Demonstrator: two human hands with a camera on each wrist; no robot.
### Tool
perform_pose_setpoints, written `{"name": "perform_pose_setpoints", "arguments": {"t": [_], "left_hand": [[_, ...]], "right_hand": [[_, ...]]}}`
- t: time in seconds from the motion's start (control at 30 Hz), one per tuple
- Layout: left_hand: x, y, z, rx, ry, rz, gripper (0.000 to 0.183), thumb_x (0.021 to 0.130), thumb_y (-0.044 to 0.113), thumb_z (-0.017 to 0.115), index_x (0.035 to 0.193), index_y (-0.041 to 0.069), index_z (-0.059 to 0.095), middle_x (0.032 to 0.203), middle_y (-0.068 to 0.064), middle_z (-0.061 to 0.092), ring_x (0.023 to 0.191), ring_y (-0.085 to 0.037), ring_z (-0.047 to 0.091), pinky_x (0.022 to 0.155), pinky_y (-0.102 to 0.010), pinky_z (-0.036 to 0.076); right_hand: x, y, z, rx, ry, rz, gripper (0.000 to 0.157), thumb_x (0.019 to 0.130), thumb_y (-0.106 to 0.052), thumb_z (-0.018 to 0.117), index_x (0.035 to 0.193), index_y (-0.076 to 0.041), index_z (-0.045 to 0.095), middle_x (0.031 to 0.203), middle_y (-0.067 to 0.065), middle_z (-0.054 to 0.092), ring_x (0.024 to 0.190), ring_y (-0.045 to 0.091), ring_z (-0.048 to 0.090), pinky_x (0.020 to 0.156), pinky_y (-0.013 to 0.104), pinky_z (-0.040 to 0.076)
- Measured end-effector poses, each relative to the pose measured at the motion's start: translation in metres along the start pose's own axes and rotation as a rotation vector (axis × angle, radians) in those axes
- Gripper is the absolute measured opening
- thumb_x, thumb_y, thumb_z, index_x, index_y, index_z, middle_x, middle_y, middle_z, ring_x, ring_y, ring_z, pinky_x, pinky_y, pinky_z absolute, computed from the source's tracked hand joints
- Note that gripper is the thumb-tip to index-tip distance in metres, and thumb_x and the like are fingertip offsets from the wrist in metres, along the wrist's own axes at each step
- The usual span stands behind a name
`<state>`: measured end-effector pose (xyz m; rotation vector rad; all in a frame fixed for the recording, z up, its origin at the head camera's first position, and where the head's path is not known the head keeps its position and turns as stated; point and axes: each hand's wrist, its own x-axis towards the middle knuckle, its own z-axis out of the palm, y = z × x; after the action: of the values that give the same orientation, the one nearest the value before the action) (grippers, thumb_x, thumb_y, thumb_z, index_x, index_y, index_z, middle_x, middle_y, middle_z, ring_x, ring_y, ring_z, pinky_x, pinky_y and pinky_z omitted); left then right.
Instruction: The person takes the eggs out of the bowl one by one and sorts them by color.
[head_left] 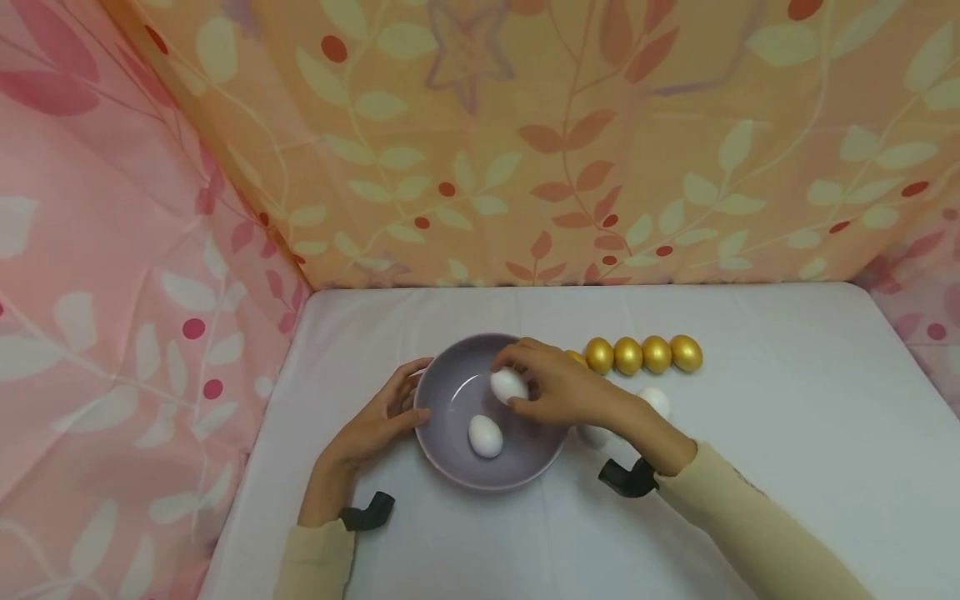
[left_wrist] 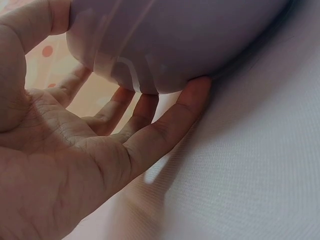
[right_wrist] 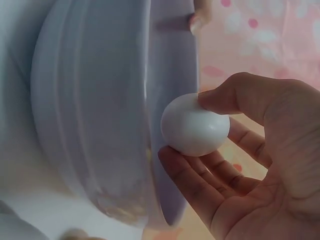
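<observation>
A purple bowl point(head_left: 447, 454) stands on the white tablecloth, with one white egg point(head_left: 485, 437) lying inside. My left hand point(head_left: 377, 422) grips the bowl's left side, its thumb at the rim. In the left wrist view its fingertips point(left_wrist: 196, 92) touch the bowl's outer wall from below. Over the bowl's right part, my right hand point(head_left: 561, 387) pinches another white egg point(head_left: 509, 386) between thumb and fingers. The right wrist view shows that held egg point(right_wrist: 194, 125) at the opening of the bowl point(right_wrist: 107, 110), beside the rim.
Right of the bowl, two more white eggs point(head_left: 655, 402) lie partly hidden by my right forearm. Several gold eggs point(head_left: 628, 356) form a row behind it, the leftmost partly covered by my hand. Patterned cloth walls point(head_left: 465, 167) stand behind and at the sides.
</observation>
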<state>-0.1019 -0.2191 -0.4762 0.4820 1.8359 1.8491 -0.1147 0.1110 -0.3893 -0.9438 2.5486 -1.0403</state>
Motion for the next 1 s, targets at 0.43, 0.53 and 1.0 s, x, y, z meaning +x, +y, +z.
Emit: {"name": "perform_pose_setpoints", "arguments": {"t": [0.43, 0.53, 1.0], "left_hand": [[0.000, -0.001, 0.000, -0.001, 0.004, -0.005, 0.074, 0.102, 0.003, 0.063, 0.164, 0.021, 0.028, 0.167, -0.018, 0.035, 0.147, -0.020, 0.046, 0.108, -0.025, 0.049], [-0.001, -0.001, 0.001, -0.002, 0.001, -0.004, 0.073, 0.102, 0.003, 0.063, 0.164, 0.020, 0.028, 0.167, -0.019, 0.035, 0.147, -0.020, 0.046, 0.108, -0.026, 0.049], [-0.001, -0.002, 0.000, -0.020, -0.015, 0.013, 0.076, 0.102, 0.005, 0.066, 0.165, 0.019, 0.026, 0.168, -0.020, 0.033, 0.147, -0.017, 0.047, 0.111, -0.024, 0.048]], "right_hand": [[-0.021, 0.004, -0.012, 0.149, 0.096, 0.027, 0.044, 0.091, -0.014, 0.080, 0.131, -0.021, 0.063, 0.126, -0.003, 0.065, 0.113, 0.015, 0.066, 0.092, 0.039, 0.061], [-0.028, 0.006, -0.011, 0.195, 0.119, 0.041, 0.044, 0.091, -0.011, 0.079, 0.131, -0.019, 0.063, 0.128, -0.001, 0.065, 0.114, 0.018, 0.065, 0.094, 0.043, 0.060], [-0.061, 0.030, -0.010, 0.337, 0.210, 0.124, 0.045, 0.094, -0.018, 0.082, 0.135, -0.021, 0.063, 0.133, 0.003, 0.062, 0.125, 0.028, 0.066, 0.098, 0.033, 0.060]]}}
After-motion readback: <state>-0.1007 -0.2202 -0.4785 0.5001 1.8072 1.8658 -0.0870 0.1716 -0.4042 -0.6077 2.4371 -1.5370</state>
